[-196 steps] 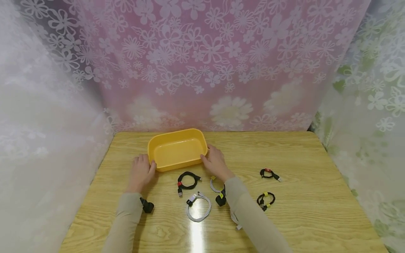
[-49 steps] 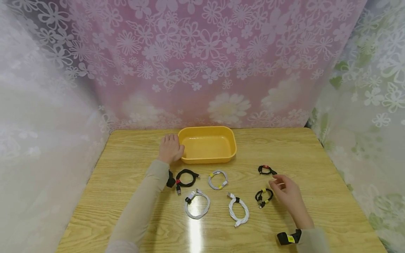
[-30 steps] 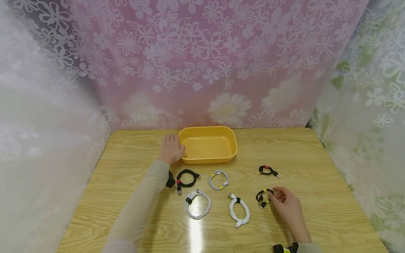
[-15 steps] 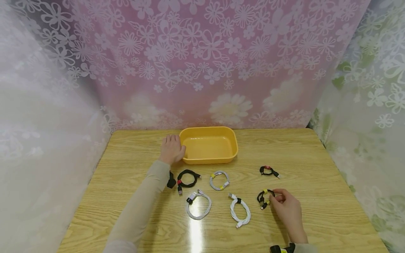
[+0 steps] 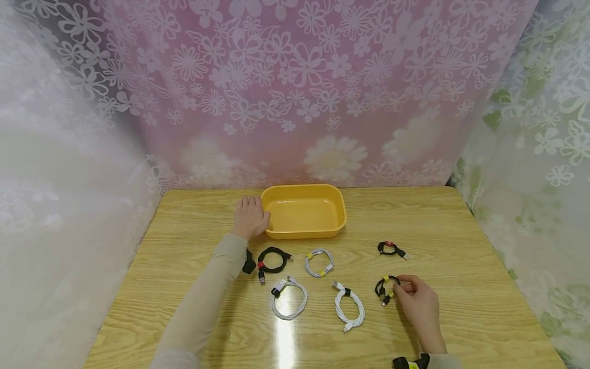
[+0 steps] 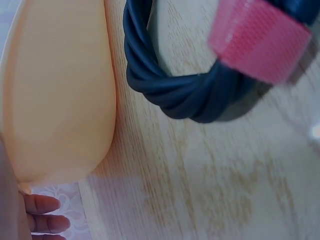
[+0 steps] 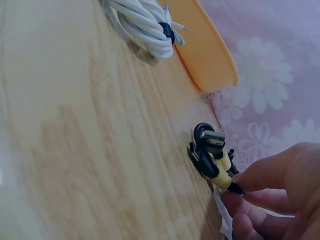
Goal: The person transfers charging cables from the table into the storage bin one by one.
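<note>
A yellow plastic bin (image 5: 304,234) stands at the back of the table, with nothing in it. My left hand (image 5: 249,218) grips its left wall, thumb over the rim and fingers outside. At the right, my right hand (image 5: 418,302) pinches the edge of a small coiled black USB cable (image 7: 204,162) with yellow ties, between thumb and index finger. That cable is still on or just above the wood; I cannot tell which. Behind it lies a black cable with a red tie (image 5: 390,249). Under my left wrist is a larger black cable (image 5: 272,260), also red-tied.
Three pale coiled cables lie mid-table: a yellow-tied one (image 5: 319,263), a grey-white one (image 5: 289,302) and a thick white one (image 5: 349,307). The wooden table (image 5: 461,307) has floral curtains (image 5: 313,92) behind and at both sides.
The bin has shifted right along the back. My right hand let go of it, came to the right side and took hold of the yellow-tied black cable. Little moved in the last half second.
</note>
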{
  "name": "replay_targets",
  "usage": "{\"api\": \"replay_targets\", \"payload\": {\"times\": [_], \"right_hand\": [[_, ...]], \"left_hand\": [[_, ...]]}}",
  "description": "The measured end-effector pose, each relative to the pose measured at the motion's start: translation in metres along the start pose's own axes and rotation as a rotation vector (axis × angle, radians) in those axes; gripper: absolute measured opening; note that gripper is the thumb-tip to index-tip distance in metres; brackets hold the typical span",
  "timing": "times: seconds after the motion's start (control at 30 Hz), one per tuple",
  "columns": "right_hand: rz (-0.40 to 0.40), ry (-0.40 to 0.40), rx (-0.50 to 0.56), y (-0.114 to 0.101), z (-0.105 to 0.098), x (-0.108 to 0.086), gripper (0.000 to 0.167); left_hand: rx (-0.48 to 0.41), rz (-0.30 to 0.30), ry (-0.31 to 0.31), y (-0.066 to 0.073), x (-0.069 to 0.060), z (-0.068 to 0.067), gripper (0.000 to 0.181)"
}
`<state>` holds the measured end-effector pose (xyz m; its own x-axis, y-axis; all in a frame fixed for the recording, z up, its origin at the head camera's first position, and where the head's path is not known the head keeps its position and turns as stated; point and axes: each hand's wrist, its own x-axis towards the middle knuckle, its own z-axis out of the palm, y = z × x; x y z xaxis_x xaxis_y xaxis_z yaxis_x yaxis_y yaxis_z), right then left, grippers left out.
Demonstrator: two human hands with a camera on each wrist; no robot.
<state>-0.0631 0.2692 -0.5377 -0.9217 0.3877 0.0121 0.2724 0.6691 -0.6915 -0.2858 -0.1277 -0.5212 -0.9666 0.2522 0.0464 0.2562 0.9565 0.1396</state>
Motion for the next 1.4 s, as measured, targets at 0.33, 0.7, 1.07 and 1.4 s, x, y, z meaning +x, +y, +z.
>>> {"api": "replay_targets", "payload": {"times": [0.33,0.7,1.07,1.4], "right_hand": [[-0.011,0.003,0.024,-0.002,0.0,0.001,0.021],[-0.012,-0.025,0.043,-0.002,0.002,0.004,0.024],[-0.021,-0.029,0.087,-0.011,0.004,0.006,0.023],[-0.037,-0.029,0.114,-0.03,0.006,0.01,0.022]], "left_hand": [[0.001,-0.001,0.017,-0.001,0.0,0.001,0.039],[-0.007,-0.01,-0.013,-0.001,-0.001,-0.001,0.039],[-0.012,-0.013,-0.005,0.001,-0.001,-0.001,0.037],[-0.016,-0.014,-0.009,-0.001,0.001,0.001,0.039]]}}
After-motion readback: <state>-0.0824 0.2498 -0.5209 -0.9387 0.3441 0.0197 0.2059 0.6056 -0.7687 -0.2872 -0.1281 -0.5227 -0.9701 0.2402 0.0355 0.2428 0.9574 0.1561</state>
